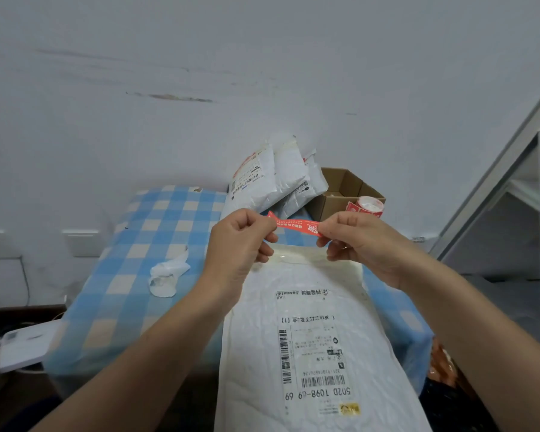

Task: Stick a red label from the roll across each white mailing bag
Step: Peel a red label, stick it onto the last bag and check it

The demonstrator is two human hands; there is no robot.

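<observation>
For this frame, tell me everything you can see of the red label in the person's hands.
The red label is a narrow strip of thin, paper-like material with small pale print, too blurred to read. It is stretched nearly level between the left hand and the right hand, each pinching one end in its fingers. Its left tip pokes up past the thumb. It is held over the far end of the white mailing bag, not yet stuck down.
</observation>
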